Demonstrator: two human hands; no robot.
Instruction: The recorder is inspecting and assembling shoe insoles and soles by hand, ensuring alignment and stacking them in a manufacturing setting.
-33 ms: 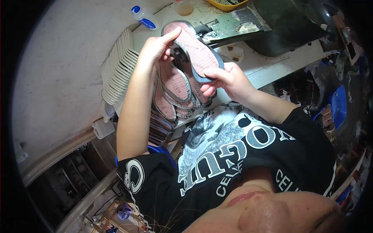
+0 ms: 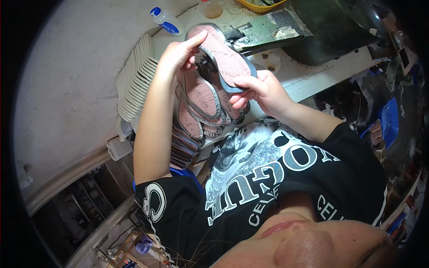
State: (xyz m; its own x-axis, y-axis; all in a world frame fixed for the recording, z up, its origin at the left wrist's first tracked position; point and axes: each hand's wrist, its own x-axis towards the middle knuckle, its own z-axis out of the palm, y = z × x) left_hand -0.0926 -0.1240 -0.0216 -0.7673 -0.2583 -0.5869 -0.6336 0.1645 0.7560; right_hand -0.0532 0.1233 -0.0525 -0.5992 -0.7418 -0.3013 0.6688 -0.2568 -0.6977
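My hands hold a shoe insole (image 2: 228, 60) with a pink, finely patterned face and a dark blue-grey edge, slanted over the worktable. My left hand (image 2: 179, 54) grips its far end, thumb lying on the pink face and fingers curled underneath. At the near end my right hand (image 2: 264, 90) pinches it between thumb and fingers. Just below lies a pile of similar pink insoles (image 2: 203, 97) with gathered dark rims, partly covered by the held one. A stack of thin dark-edged pieces (image 2: 184, 149) stands beside my left forearm.
Cream-coloured sole shapes (image 2: 139, 73) are stacked along the wall at left. A white bottle with a blue cap (image 2: 169, 24) stands on the white worktable (image 2: 308, 82). Farther right are a yellow basket (image 2: 261, 6) and a dark green machine (image 2: 328, 33). A blue container (image 2: 389, 123) is at right.
The held insole and my right hand have shifted very slightly upward. Both hands keep their grip.
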